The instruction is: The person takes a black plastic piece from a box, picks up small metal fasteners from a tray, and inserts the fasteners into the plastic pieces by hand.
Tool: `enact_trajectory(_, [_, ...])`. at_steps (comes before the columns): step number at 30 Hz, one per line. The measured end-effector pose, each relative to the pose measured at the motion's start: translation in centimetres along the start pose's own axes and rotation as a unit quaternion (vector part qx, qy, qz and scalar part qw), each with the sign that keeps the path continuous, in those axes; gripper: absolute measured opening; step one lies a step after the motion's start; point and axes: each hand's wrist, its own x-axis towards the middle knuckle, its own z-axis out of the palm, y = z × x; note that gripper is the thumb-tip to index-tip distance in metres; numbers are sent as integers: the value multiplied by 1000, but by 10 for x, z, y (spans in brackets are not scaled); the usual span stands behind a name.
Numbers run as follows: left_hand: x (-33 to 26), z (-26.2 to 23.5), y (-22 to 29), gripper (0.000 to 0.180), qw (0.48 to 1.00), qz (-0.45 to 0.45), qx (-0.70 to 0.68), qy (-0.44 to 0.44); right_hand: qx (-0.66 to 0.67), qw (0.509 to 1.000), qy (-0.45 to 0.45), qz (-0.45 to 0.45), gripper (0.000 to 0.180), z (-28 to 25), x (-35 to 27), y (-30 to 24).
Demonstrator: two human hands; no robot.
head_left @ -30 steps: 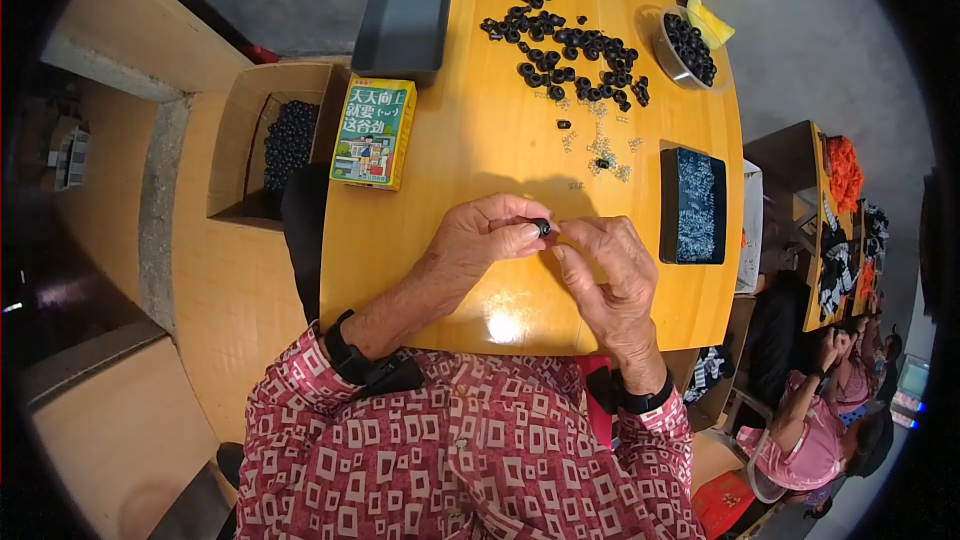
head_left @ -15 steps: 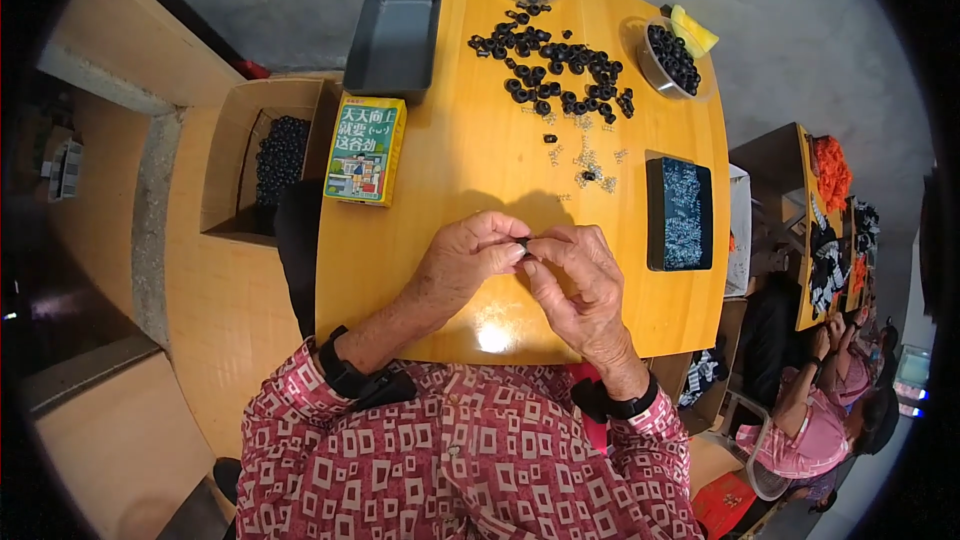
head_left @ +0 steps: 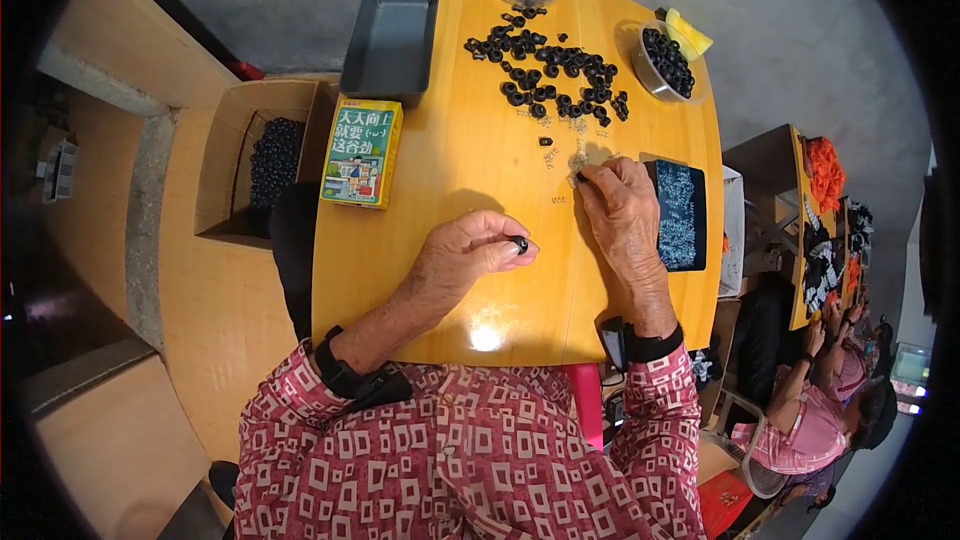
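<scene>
My left hand (head_left: 452, 258) is over the near middle of the table, thumb and index finger pinched on a small black ring-like part (head_left: 519, 244). Further off and to the right, my right hand (head_left: 626, 212) reaches to the table top. Its thumb and fingertips close on another small black piece (head_left: 583, 178) among tiny silvery, see-through pieces (head_left: 580, 148). One more black piece (head_left: 545, 141) lies a little to the left of these. Beyond them spreads a loose heap of black round parts (head_left: 560, 65), several with holes.
A black tray (head_left: 652, 240) of tiny pale pieces sits beside my right hand. At left are a yellow-green box (head_left: 392, 155) and an empty dark tray (head_left: 432, 40). Tubs of black parts (head_left: 640, 65) stand at the far edge. Another person (head_left: 805, 410) works at right.
My right hand has left my left hand and moved forward and right to the black piece among the silvery bits. The left hand keeps its part in nearly the same place.
</scene>
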Motion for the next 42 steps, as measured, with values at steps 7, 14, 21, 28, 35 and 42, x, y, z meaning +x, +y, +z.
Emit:
enact_trajectory(7, [-1,0,0,18,1000,1,-15,2,-46,998,-14,-41,15,-3,5,1])
enact_trajectory(14, [0,-1,-2,18,999,2,-48,14,-16,998,-1,-59,18,-28,-8,-30])
enact_trajectory(21, [-1,-2,2,20,997,10,-56,48,21,996,-70,-50,17,-17,-48,-46])
enact_trajectory(28, [-1,2,2,22,996,5,-60,62,116,992,-48,21,16,-11,-55,-44])
enact_trajectory(35, [-2,8,-5,21,993,36,-62,88,213,977,-16,-3,14,-6,-40,-76])
enact_trajectory(42, [1,3,0,19,979,109,-41,170,92,987,-61,-113,14,17,-42,-78])
